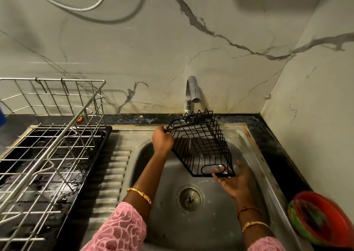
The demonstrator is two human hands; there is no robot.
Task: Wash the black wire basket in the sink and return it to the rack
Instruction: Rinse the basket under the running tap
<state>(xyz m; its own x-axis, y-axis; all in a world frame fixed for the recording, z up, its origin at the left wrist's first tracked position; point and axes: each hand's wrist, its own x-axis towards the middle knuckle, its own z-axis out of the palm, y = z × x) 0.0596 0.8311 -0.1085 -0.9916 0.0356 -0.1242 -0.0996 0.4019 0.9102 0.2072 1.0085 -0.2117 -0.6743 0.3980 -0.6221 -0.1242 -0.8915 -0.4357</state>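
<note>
the black wire basket (201, 145) hung tilted over the sink (254, 166) under the tap (193, 91)'s thin stream. the left hand (162, 140) gripped its upper rim; the right hand (232, 181), fingers spread, supported its lower end.

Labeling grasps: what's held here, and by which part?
The black wire basket, under the running tap. The left hand grips its far rim corner; the right hand supports the near end from below, fingers open.
</note>
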